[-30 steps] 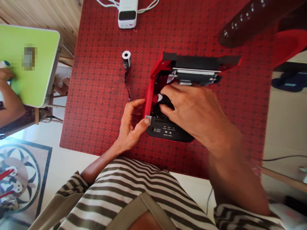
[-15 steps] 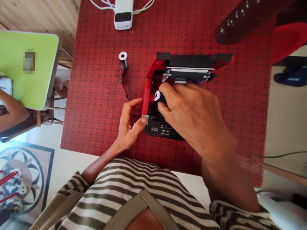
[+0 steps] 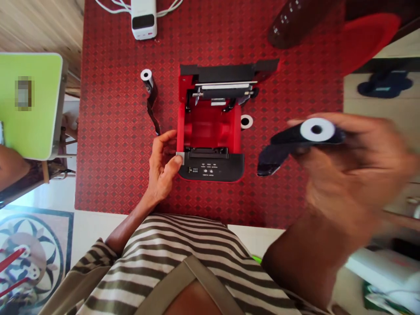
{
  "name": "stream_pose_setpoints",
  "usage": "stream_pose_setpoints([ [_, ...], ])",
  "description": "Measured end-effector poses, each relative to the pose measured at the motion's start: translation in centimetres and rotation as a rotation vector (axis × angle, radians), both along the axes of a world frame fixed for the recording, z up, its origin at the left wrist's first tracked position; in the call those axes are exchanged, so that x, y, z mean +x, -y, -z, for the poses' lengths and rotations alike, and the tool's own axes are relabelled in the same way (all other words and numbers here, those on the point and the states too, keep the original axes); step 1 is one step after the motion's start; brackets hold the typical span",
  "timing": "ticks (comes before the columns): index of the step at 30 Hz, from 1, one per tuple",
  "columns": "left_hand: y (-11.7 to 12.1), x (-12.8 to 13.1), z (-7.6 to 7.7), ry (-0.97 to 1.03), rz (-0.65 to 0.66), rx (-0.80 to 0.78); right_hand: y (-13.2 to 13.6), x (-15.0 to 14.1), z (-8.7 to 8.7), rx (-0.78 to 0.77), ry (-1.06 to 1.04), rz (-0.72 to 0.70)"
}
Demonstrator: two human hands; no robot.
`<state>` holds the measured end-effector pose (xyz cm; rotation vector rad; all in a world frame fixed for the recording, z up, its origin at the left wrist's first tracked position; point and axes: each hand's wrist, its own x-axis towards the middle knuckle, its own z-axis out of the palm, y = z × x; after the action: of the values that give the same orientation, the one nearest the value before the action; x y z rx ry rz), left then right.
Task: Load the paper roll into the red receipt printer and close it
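Observation:
A red and black receipt printer [image 3: 210, 171] stands on the table with its lid raised and its red paper bay bare inside. My left hand [image 3: 164, 164] grips the printer's front left corner, thumb on a grey tab and fingers along the side. Out to the right of the printer, my right hand [image 3: 357, 170] is closed around a paper roll [image 3: 317, 129] with a white core end and a dark loose tail hanging to the left. A second roll [image 3: 246, 122] sits against the printer's right side, partly hidden. Left of the printer stands another roll [image 3: 146, 75] with a dark strip trailing from it.
A red patterned table [image 3: 121, 183] lies under everything. At its back are a white power bank [image 3: 144, 22] with cables and a dark cylinder [image 3: 290, 26]. A green-topped table [image 3: 33, 127] stands to the left, with another person's arm [image 3: 11, 170] beside it.
My right hand has come out of the printer's bay and moved right, carrying the paper roll. My left hand keeps its hold on the corner. The whole view has shifted somewhat.

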<state>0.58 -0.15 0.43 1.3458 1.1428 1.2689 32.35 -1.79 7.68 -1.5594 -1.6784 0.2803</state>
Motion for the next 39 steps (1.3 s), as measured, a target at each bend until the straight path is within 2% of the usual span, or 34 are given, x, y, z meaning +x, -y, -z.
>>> stream_pose_setpoints([
  [2, -0.2, 0.0, 0.1, 0.000, -0.011, 0.021, 0.2, 0.3, 3.3, -0.022, -0.233, 0.055],
  [4, -0.3, 0.0, 0.2, -0.001, -0.014, 0.053, 0.3, -0.3, 5.6, -0.125, -0.367, 0.052],
  [7, -0.5, 0.1, 0.3, 0.013, -0.010, 0.098, 0.4, -2.0, 7.0, -0.289, -0.418, 0.005],
  [11, -0.5, 0.1, 0.4, 0.009, -0.026, 0.113, 0.7, -2.6, 7.0, -0.357, -0.381, -0.058],
  [18, -0.6, 0.0, 0.2, 0.012, -0.007, 0.110, 1.8, 1.3, 6.0, -0.449, -0.395, -0.109],
  [20, -0.6, -0.1, 0.2, 0.015, -0.002, 0.115, 1.1, 2.1, 5.4, -0.419, -0.394, -0.057],
  [23, -0.6, -0.2, 0.3, 0.008, 0.007, 0.113, -1.4, 1.9, 5.0, -0.342, -0.323, 0.009],
  [27, -0.6, -0.4, 0.2, -0.002, 0.017, 0.090, -5.4, 0.0, 5.7, -0.326, -0.252, -0.040],
  [30, -0.5, -0.5, 0.0, -0.005, 0.032, 0.080, -7.1, -1.3, 6.4, -0.309, -0.227, -0.053],
  [35, -0.4, -0.3, -0.2, -0.014, 0.022, 0.080, -7.2, -1.2, 6.8, -0.283, -0.271, -0.023],
  [39, -0.4, -0.1, 0.0, 0.002, 0.018, 0.071, -5.6, 0.4, 5.1, -0.216, -0.423, 0.021],
])
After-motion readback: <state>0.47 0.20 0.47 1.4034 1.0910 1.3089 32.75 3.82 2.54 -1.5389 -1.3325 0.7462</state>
